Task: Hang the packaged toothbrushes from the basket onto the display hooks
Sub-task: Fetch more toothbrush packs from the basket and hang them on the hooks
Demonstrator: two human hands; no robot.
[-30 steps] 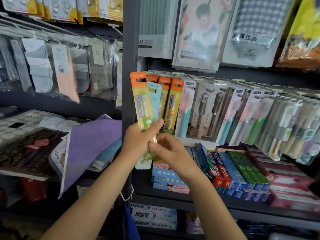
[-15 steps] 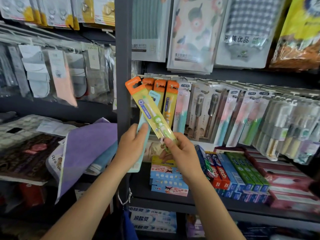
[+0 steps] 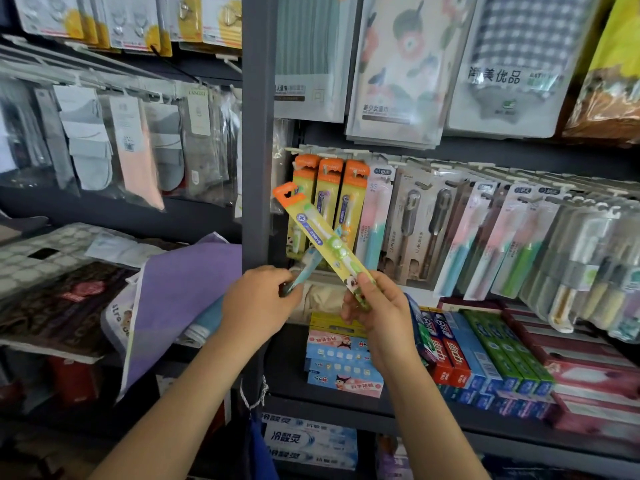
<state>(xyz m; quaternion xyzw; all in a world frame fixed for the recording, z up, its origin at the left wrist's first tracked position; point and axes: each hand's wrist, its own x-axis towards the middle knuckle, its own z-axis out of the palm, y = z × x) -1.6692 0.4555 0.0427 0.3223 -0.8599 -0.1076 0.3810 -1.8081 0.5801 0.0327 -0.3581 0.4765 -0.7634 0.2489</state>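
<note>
Right hand (image 3: 375, 308) pinches the bottom end of the yellow pack (image 3: 322, 242) between thumb and curled fingers (image 3: 363, 284). Left hand (image 3: 258, 301) grips the low end of a teal pack (image 3: 306, 266), fingers curled round it. Half a second ago the two packs lay stacked, both hands close together; now they are split, one per hand, and they cross just above the fingers. The yellow pack tilts up-left from the right fingers, its orange header (image 3: 287, 194) with the hang slot at the far tip, lower and nearer than before.

Judgement: separation done, so the yellow pack is ready for a hook; its slot is not yet on one. The basket is not in view.

Beyond the fingers, three matching orange-topped packs (image 3: 329, 202) hang on the hooks (image 3: 346, 152), just right of the grey post (image 3: 258, 133). That row looks the likely home.

Writing: the blue strip on the yellow pack is too blurred to read with confidence. Below the right fingers, toothpaste boxes (image 3: 450, 355) carry red Chinese characters. Far above, a checked towel pack (image 3: 512, 64) reads "尚美优品".
</note>
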